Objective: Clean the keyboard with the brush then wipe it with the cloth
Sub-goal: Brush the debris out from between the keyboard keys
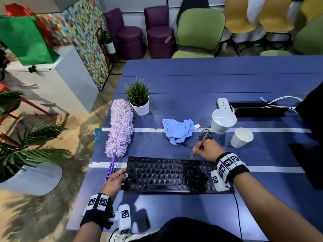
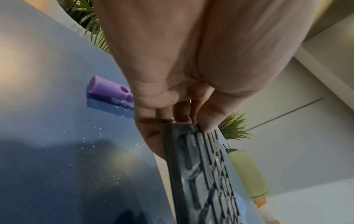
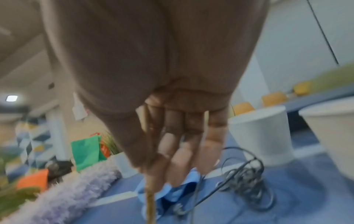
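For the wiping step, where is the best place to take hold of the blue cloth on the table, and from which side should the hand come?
Probably pinch the blue cloth at its raised, bunched middle, coming from above and the near side. It lies crumpled behind the keyboard, so the high folds give the fingers something to close on. The coiled black cable lies close on its right, so keep to the left half. The right hand holds the brush now.

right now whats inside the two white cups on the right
Nothing shows inside the bigger cup or the smaller cup; both look empty, though the smaller one's near wall hides part of its bottom.
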Tool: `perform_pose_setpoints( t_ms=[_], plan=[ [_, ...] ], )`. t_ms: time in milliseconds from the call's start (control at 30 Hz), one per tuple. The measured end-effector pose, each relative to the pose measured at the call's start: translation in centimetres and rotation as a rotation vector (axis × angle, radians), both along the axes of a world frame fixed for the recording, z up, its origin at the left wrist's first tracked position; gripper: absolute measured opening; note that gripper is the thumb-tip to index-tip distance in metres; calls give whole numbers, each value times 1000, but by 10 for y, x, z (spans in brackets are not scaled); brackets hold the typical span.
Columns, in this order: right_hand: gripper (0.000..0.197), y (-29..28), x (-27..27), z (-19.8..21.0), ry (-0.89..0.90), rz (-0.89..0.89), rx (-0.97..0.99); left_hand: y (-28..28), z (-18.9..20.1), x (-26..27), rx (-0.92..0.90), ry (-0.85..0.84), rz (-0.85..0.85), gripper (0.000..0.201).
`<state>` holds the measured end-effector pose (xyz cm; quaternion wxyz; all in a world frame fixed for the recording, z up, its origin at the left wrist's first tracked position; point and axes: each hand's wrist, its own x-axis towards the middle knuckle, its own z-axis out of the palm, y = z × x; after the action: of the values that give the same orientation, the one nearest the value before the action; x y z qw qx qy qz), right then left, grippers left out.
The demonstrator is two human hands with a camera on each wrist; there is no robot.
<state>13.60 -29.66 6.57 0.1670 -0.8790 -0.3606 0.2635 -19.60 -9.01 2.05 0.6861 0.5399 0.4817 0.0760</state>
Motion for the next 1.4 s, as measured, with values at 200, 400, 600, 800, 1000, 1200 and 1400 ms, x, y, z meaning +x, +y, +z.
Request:
perform_pose_setpoints(
  t_ms=[200, 400, 600, 800, 1000, 1200, 1400],
  plan=[
    [25, -38, 10, -11, -146, -174, -183, -2, 2, 2, 11, -5, -3, 32],
    [18, -73, 28, -15, -154, -358, -201, -7, 5, 2, -8, -37, -11, 33],
    [18, -72, 11, -26, 304, -288, 169, -9, 3, 0, -17, -72, -25, 44],
    [24, -112, 39, -36, -35, -488, -174, -11, 3, 3, -4, -87, -19, 52],
    [17, -101, 28, -28, -2, -472, -89, -18, 9, 15, -3, -89, 9, 56],
    [17, -81, 17, -30, 158, -371, 105, -20, 14, 20, -30, -107, 41, 50],
    [21, -102, 36, -17, -63, -527, -179, -20, 13, 15, -59, -157, 48, 52]
  ],
)
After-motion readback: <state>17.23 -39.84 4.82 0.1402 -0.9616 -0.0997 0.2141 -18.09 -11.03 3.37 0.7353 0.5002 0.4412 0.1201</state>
